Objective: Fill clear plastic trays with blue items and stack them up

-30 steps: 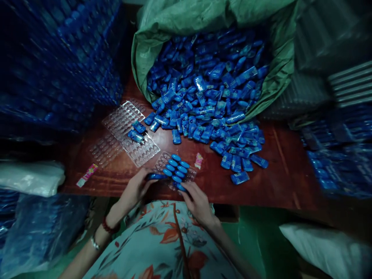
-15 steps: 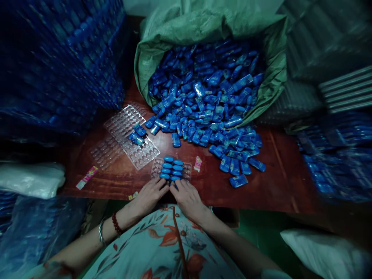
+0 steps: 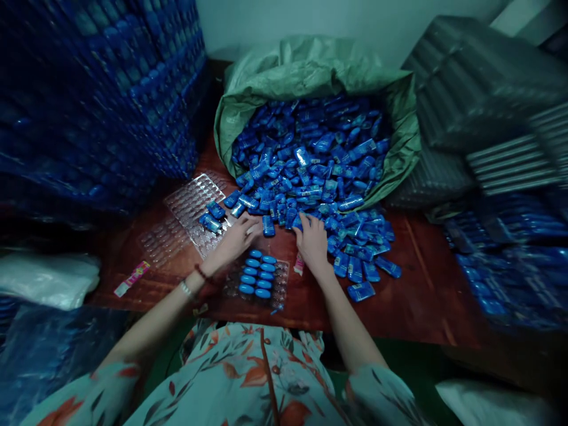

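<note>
Head view: both hands reach forward into the near edge of a spill of blue packets, past a part-filled clear tray.

Left hand [image 3: 237,236] lies with fingers curled at the pile's near edge [image 3: 284,207]; whether it grips a packet cannot be told. Right hand [image 3: 313,239] rests on the packets [image 3: 355,236] with fingers bent down among them, its grasp likewise hidden. Just behind the hands, near the person, sits the clear blister tray [image 3: 279,284] holding two short rows of blue capsules [image 3: 257,275]. More empty trays [image 3: 190,201] lie to the left, two packets [image 3: 212,216] on them. Packets pour from a green sack [image 3: 310,65] onto the red-brown table [image 3: 426,290].
</note>
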Tool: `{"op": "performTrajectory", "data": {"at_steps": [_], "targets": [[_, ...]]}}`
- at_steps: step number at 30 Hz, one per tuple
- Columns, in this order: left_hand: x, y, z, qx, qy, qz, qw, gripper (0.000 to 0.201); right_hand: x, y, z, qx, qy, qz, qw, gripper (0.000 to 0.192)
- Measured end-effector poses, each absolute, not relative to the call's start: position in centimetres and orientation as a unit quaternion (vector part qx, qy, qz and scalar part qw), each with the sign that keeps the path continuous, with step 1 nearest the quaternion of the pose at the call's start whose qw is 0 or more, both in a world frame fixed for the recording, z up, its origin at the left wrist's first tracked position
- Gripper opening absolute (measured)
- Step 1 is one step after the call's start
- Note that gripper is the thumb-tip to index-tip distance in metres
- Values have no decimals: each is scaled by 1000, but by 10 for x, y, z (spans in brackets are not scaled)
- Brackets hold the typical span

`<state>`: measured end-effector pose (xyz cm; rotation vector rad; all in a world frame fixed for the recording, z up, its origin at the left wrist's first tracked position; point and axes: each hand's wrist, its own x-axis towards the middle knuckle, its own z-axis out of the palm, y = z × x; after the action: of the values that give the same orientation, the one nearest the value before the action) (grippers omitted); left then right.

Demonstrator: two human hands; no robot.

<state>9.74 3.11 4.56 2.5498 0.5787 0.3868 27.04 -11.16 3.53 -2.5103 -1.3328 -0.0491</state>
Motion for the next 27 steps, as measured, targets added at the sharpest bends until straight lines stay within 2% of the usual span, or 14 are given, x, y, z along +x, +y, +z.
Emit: {"op": "performTrajectory", "data": {"at_steps": [4,7,9,12,15,17,19,23,27], "targets": [[152,42,40,977,186,-18,102,47,282,-86,39,-864,-503,25,-4,58],[164,36,33,985,155,-57,56,41,269,-97,33,-851,-522,29,-43,48],[164,33,29,987,142,-55,56,31,258,-113,25,-845,-534,24,-27,45],[162,34,28,989,122,-59,61,22,247,-138,13,-840,-537,40,67,39],[157,41,34,989,115,-57,67,21,238,-160,9,-832,-497,59,238,29],[145,45,42,988,122,-16,95,21,228,-175,14,-809,-458,48,364,23],[121,45,53,976,129,69,163,23,212,-193,23,-779,-431,42,454,18],[50,28,72,896,194,226,328,20,171,-227,32,-737,-400,157,521,20],[-6,-5,77,745,373,236,500,23,144,-233,19,-700,-238,341,581,29]]}}
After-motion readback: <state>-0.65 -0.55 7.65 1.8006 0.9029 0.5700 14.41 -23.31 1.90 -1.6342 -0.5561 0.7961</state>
